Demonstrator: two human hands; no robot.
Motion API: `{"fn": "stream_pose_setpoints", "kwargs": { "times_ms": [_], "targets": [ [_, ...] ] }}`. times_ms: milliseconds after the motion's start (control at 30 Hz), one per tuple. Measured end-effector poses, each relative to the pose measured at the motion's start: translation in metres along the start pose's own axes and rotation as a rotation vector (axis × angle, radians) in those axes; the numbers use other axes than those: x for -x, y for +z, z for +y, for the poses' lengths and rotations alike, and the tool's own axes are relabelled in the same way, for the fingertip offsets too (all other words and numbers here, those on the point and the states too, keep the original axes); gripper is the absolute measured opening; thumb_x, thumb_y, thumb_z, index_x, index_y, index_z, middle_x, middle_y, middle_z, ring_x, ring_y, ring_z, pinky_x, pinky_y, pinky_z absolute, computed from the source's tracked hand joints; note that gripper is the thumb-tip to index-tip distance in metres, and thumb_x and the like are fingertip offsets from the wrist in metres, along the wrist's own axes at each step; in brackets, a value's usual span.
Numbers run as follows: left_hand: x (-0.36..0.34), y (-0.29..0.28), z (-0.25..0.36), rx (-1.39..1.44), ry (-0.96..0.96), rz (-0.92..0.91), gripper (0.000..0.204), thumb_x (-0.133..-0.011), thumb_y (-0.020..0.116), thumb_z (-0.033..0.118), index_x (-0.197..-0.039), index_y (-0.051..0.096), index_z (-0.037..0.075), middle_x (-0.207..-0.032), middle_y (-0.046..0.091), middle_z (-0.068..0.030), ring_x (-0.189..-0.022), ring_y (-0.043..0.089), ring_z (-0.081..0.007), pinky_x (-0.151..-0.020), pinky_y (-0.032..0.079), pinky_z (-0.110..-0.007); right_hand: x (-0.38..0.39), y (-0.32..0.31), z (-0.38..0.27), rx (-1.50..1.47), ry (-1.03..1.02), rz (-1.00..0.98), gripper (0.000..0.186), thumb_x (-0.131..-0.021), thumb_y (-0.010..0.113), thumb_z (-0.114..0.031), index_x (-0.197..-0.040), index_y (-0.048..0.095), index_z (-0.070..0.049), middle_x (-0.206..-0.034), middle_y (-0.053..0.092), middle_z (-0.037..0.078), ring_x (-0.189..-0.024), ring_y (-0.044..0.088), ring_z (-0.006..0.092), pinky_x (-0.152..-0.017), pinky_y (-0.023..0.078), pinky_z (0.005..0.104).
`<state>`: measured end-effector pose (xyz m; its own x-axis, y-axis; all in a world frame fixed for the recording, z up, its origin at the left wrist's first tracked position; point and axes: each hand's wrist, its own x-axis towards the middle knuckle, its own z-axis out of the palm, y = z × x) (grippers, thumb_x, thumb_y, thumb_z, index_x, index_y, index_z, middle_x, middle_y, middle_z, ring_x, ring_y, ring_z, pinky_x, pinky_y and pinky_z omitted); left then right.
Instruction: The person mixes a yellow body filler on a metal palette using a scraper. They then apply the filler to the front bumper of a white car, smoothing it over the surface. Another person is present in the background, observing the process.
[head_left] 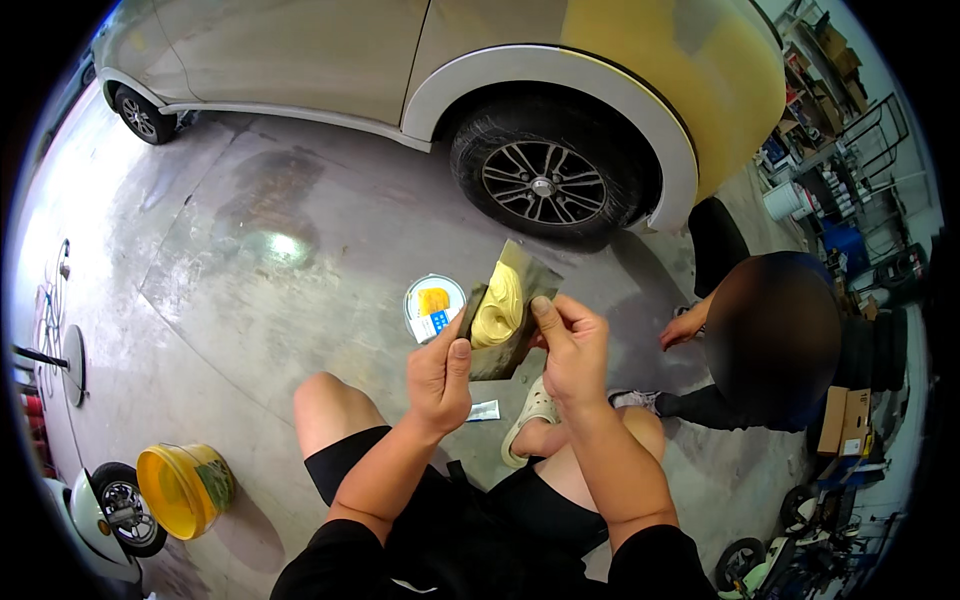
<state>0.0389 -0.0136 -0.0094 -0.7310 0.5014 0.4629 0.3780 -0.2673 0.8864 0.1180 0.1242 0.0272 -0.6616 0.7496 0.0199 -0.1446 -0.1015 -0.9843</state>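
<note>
My left hand [441,380] grips the left edge of a thin dark sheet [498,364], thumb on top. My right hand [574,347] pinches its right side between thumb and fingers. A thick swirl of yellow putty [498,312] lies on the sheet between my hands. Whether the dark sheet is one piece or two overlapping ones, I cannot tell. Just left of it, a round tin [436,307] with a yellow, white and blue top stands on the floor, close to my left fingers. Below my hands a small white and blue tube or packet [484,411] lies on the concrete.
Ahead stands a car [330,60] with yellowish patches around its rear wheel [545,183]. A person [770,340] crouches at the right, one hand [685,326] toward the floor. A yellow bucket [185,490] stands at lower left. Shelves and boxes [846,422] line the right.
</note>
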Motion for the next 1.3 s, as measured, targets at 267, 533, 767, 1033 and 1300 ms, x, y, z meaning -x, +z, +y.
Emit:
{"fn": "stream_pose_setpoints", "kwargs": {
  "times_ms": [267,533,767,1033,1300],
  "targets": [
    [-0.005,0.003,-0.002,0.627,-0.331,0.154,0.033,-0.103,0.048,0.023,-0.08,0.056,0.002,-0.063,0.048,0.0066,-0.056,0.043,-0.0016,-0.05,0.033,-0.02,-0.015,-0.027,-0.033,-0.455,-0.249,0.106,0.014,-0.098,0.059,-0.015,-0.088,0.057,-0.006,-0.083,0.065,0.001,-0.066,0.062,0.0097,-0.059,0.056,0.0274],
    [-0.009,-0.016,-0.009,0.216,-0.142,0.385,0.031,-0.104,0.047,0.025,-0.092,0.058,-0.001,-0.074,0.057,0.0001,-0.063,0.052,-0.0068,-0.06,0.046,-0.022,0.004,-0.023,-0.027,0.664,-0.452,-0.315,0.018,-0.09,0.061,-0.003,-0.105,0.067,0.004,-0.078,0.069,0.015,-0.07,0.068,0.0195,-0.069,0.055,0.0303],
    [0.006,0.019,-0.02,0.622,-0.244,0.44,0.036,-0.106,0.038,0.027,-0.103,0.057,-0.003,-0.096,0.065,-0.0084,-0.087,0.065,-0.0151,-0.08,0.057,-0.033,0.022,0.009,-0.004,1.007,-1.099,-0.166,0.037,-0.077,0.06,0.001,-0.114,0.066,0.001,-0.095,0.071,0.016,-0.078,0.071,0.0276,-0.068,0.057,0.0352],
    [-0.004,0.014,-0.006,0.672,-0.164,0.334,0.038,-0.106,0.036,0.028,-0.109,0.055,-0.005,-0.105,0.066,-0.015,-0.095,0.068,-0.0236,-0.087,0.056,-0.039,0.01,0.004,-0.013,0.959,-1.068,-0.187,0.032,-0.079,0.059,0.002,-0.11,0.066,0.003,-0.097,0.071,0.016,-0.082,0.071,0.0271,-0.072,0.057,0.034],
    [-0.007,0.03,-0.002,0.675,-0.161,0.37,0.038,-0.106,0.037,0.028,-0.106,0.055,-0.005,-0.102,0.065,-0.0123,-0.088,0.066,-0.0203,-0.088,0.056,-0.04,0.006,-0.003,-0.019,0.962,-0.971,-0.133,0.035,-0.076,0.06,0.005,-0.11,0.066,0.003,-0.094,0.071,0.016,-0.084,0.071,0.028,-0.074,0.057,0.0352]
  ]
}}
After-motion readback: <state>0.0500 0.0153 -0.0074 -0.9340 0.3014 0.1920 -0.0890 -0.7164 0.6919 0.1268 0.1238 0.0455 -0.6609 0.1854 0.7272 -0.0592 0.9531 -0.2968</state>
